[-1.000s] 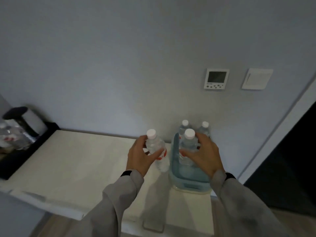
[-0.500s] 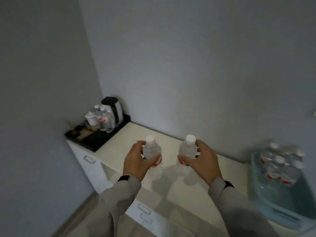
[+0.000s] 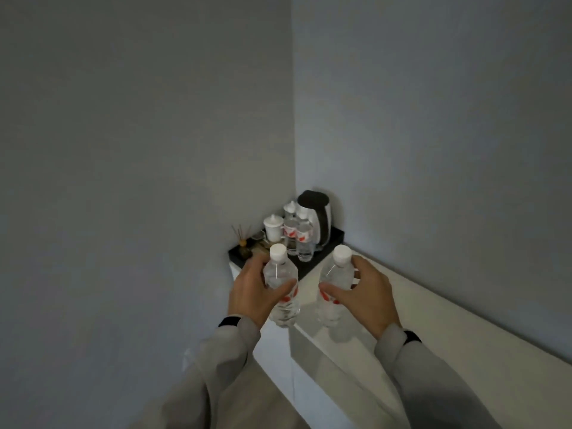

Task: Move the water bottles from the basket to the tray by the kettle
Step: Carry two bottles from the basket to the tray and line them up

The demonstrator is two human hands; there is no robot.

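My left hand (image 3: 252, 292) grips a clear water bottle (image 3: 280, 275) with a white cap and a red label, held upright in the air. My right hand (image 3: 363, 294) grips a second such bottle (image 3: 335, 277), also upright. Both bottles hover just in front of the black tray (image 3: 335, 236) in the corner. On the tray stand a white and black kettle (image 3: 318, 219) and two more water bottles (image 3: 297, 233) close together. The basket is out of view.
A white lidded cup (image 3: 274, 227), a small glass and a reed diffuser (image 3: 241, 235) sit on the tray's left part. The white counter (image 3: 433, 329) runs along the right wall; the left wall closes off the corner.
Both hands have carried their bottles left along the counter, away from the basket, which has left the view. The tray and kettle are now much closer.
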